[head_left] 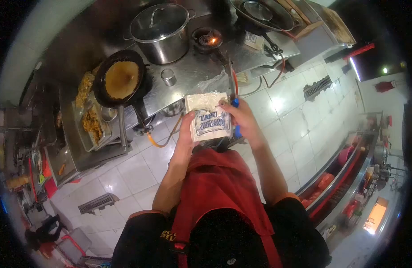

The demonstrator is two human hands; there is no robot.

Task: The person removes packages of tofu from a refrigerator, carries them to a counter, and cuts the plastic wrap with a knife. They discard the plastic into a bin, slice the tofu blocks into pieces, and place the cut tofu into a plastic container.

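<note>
A pale paper packet (209, 128) with blue printed lettering is held in front of the red apron. My left hand (187, 130) grips its left edge, the thumb along the side. At the packet's upper right, my right hand (242, 117) is closed on the packet and also on a pair of scissors with blue handles (237, 129). The scissors' red-edged blades (234, 79) point up, away from me. Clear plastic (213, 84) lies on the counter just beyond the packet.
On the steel counter (188, 73) stand a lidded pot (163, 38), a small metal cup (168, 77) and a burner with a flame (207, 40). A pan (121, 79) with brown liquid sits left, beside a tray of fried food (92, 125). A wok (262, 13) is at the back.
</note>
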